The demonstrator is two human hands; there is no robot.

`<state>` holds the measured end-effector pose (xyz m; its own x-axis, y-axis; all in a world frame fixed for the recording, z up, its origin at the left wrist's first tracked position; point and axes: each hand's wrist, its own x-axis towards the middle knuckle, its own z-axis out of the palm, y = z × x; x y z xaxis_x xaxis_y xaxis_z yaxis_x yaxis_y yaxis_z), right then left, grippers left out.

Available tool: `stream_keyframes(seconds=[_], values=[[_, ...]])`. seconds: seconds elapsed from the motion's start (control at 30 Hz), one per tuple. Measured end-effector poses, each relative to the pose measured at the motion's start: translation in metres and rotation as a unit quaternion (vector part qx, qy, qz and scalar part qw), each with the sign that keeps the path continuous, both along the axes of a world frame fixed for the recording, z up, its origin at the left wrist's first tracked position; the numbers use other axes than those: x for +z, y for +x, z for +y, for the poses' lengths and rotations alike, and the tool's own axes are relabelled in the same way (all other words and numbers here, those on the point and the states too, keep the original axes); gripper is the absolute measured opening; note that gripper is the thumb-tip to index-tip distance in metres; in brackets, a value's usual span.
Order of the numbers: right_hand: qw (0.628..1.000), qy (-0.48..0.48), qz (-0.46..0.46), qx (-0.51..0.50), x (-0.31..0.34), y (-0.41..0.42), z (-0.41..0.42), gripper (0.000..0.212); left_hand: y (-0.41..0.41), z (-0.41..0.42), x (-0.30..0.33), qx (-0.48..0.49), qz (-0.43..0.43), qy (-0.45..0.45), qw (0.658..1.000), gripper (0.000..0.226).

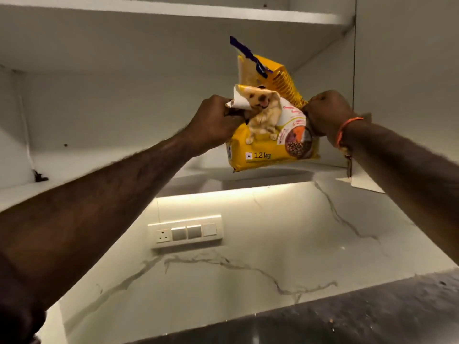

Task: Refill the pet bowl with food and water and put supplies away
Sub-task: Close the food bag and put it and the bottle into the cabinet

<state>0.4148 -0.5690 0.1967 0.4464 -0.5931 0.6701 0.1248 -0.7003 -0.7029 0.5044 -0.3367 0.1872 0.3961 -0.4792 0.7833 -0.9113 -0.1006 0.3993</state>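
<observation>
Bag (270,145) of dog food, contents unseen.

Both arms reach up and forward; left grip (215,120) and right grip (325,112) are clenched fists, knuckles outward.

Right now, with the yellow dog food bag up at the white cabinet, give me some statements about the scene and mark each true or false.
1. Both hands grip the yellow dog food bag. True: the left hand and right hand each grip a side.
2. The bag's top is crumpled and folded over. True.
3. The bag sits on the dark countertop. False: it is held up at the white cabinet shelf.
4. The right wrist is bare. False: it wears an orange thread band.
</observation>
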Motion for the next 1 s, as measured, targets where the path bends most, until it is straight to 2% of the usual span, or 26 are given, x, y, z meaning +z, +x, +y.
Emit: stream_keyframes(seconds=[0.07,0.17,0.27,0.33,0.53,0.73,0.8,0.83,0.9,1.0], values=[[1.000,-0.001,0.011,-0.008,0.006,0.022,-0.015,0.028,0.022,-0.015,0.005,-0.019,0.021,0.003,1.000,0.027],[0.999,-0.002,0.038,-0.017,0.009,0.054,-0.037,0.024,0.056,-0.039,0.008,-0.024,0.055,0.018,0.998,0.014],[0.997,-0.017,0.068,-0.036,0.006,0.085,-0.060,0.023,0.090,-0.067,0.009,0.005,0.083,0.037,0.996,0.026],[0.994,-0.031,0.088,-0.051,0.001,0.105,-0.073,0.031,0.106,-0.082,0.010,0.028,0.100,0.059,0.993,0.029],[0.988,-0.033,0.123,-0.084,-0.020,0.155,-0.097,0.035,0.151,-0.119,-0.004,0.107,0.138,0.087,0.981,0.023],[0.986,-0.016,0.152,-0.073,-0.026,0.168,-0.106,0.039,0.165,-0.121,-0.010,0.128,0.171,0.106,0.971,0.030],[0.988,-0.003,0.145,-0.061,-0.025,0.166,-0.106,0.045,0.159,-0.118,-0.011,0.149,0.158,0.120,0.969,0.041],[0.988,0.002,0.142,-0.054,-0.026,0.165,-0.104,0.048,0.155,-0.114,-0.011,0.164,0.142,0.135,0.967,0.054],[0.990,-0.008,0.138,-0.042,-0.025,0.161,-0.096,0.050,0.146,-0.108,-0.010,0.202,0.078,0.169,0.962,0.074],[0.991,-0.063,0.112,-0.031,-0.021,0.148,-0.077,0.050,0.131,-0.090,-0.011,0.244,0.017,0.199,0.949,0.081]])
